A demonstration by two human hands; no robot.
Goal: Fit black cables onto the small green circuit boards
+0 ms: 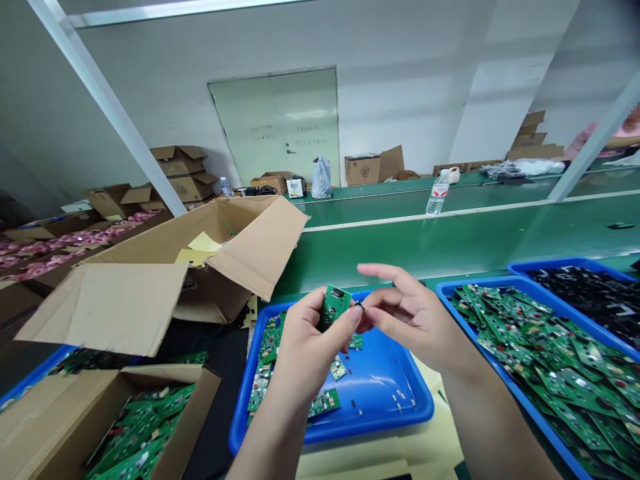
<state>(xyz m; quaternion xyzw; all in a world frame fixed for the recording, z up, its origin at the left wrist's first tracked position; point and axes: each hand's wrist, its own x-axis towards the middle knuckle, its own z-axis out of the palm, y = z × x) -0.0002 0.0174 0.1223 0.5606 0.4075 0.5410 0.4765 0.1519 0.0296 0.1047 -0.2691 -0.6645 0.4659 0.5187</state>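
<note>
A small green circuit board [334, 308] with a black component near its top edge is pinched in my left hand [310, 333], its thumb across the front. My right hand [405, 307] meets it at the board's right edge, thumb and fingertips closed round a tiny black part [359, 305]; the index finger stretches out to the left. Whether that part touches the board I cannot tell. Both hands are above a blue tray [370, 427] that holds several boards on its left side and loose small pieces. The fingers of my left hand behind the board are hidden.
At right, a blue tray [443, 288] is heaped with green boards, beside another holding black parts [580, 287]. An open carton [265, 247] and a small box of boards [200, 407] stand at left. A bottle [437, 193] rests beyond; a person's arm [620, 142] shows far right.
</note>
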